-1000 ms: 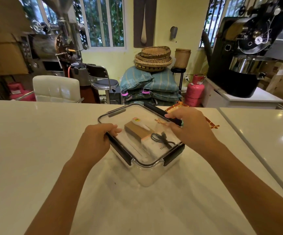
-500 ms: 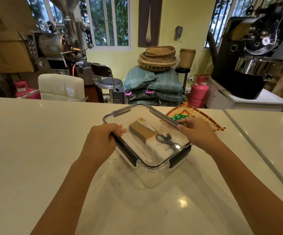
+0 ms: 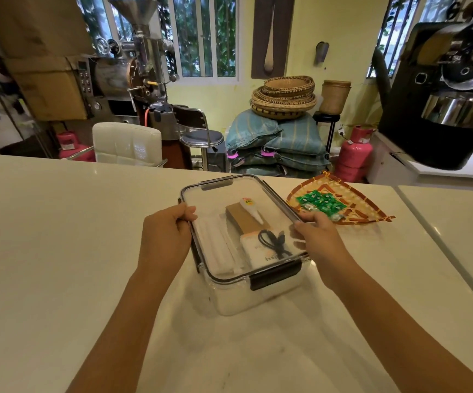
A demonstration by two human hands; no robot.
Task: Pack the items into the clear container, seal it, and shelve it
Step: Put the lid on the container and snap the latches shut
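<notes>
A clear container [image 3: 261, 297] with a transparent lid and black latches stands on the white counter in front of me. Through the lid I see a brown box [image 3: 241, 219], a white tube [image 3: 251, 209], a white packet [image 3: 261, 252], a coiled black cable [image 3: 275, 242] and folded white cloth [image 3: 215, 245]. My left hand [image 3: 164, 236] grips the container's left edge, fingers curled over the lid rim. My right hand [image 3: 319, 236] holds the right edge over the side latch. The near latch [image 3: 276, 275] lies folded down.
A woven triangular tray [image 3: 365, 214] with several green packets [image 3: 319, 204] lies just right of the container on the counter [image 3: 59, 251]. A seam [image 3: 442, 245] splits the counter at the right. Beyond the far edge stand a white chair, stools, sacks, baskets and roasting machines.
My right hand has slid from the lid's far right side down to the near right edge, uncovering the woven tray. The left hand stays on the left edge.
</notes>
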